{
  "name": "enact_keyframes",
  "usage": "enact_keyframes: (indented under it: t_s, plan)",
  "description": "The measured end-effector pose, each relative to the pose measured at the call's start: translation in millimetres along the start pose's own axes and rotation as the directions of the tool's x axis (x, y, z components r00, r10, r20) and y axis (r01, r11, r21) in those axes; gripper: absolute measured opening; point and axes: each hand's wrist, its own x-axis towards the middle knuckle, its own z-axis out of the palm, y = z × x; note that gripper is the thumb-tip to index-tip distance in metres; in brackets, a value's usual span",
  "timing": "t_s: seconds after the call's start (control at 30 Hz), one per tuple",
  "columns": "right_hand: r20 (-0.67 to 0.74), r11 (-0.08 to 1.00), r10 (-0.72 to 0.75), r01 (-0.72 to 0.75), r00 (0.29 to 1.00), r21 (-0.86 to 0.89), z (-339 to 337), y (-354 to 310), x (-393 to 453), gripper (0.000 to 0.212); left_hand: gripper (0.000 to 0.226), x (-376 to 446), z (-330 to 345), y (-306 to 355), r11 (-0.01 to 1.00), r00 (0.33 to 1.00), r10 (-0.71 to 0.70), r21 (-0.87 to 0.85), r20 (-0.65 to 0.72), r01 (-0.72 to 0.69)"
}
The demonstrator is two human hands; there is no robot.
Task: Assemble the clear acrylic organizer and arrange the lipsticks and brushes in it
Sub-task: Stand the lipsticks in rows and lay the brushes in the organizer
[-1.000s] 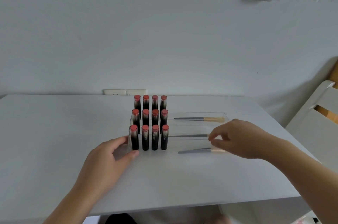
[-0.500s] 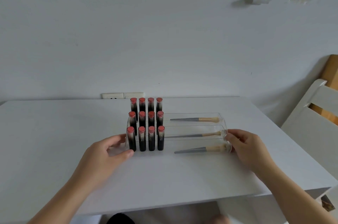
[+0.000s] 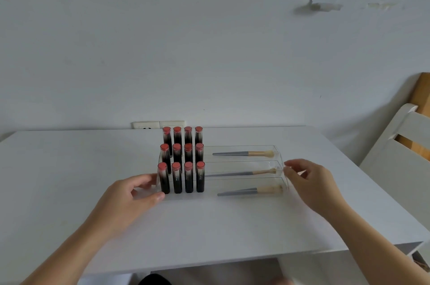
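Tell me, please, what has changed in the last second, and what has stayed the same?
The right hand left the front brush and moved right to the organizer's right end wall, fingers now at its edge. The left hand stayed on the left end, thumb at the front corner. The twelve lipsticks and three brushes did not shift.
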Motion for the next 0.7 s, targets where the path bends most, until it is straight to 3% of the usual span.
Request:
enact_keyframes:
  t_s: [0.1,0.23,0.33,0.43,0.7]
  plan:
    - [-0.054,0.971,-0.208,0.199,0.977,-0.132,-7.9,-18.5,13.5,0.009,0.053,-2.3,1.0,0.6,1.0,1.0,0.026,0.017,-0.009,-0.026]
    - [0.178,0.886,-0.374,0.407,0.91,-0.222,-5.3,-47.8,35.0,0.008,0.052,-3.5,2.1,0.4,0.999,1.0,0.023,0.038,-0.02,-0.022]
    - [0.33,0.838,-0.374,0.468,0.867,-0.281,1.5,-62.6,50.5,0.015,0.034,-2.8,2.4,-3.5,1.0,0.999,0.017,0.014,-0.031,-0.017]
    - [0.434,0.774,-0.351,0.518,0.829,-0.364,8.8,-68.8,60.0,0.023,0.041,-2.0,4.1,-7.1,1.0,0.999,0.023,0.017,-0.035,-0.022]
    - [0.563,0.723,-0.268,0.549,0.782,-0.42,13.4,-76.2,62.6,0.03,0.031,-1.4,4.9,-10.4,0.999,0.999,0.037,0.035,-0.028,-0.036]
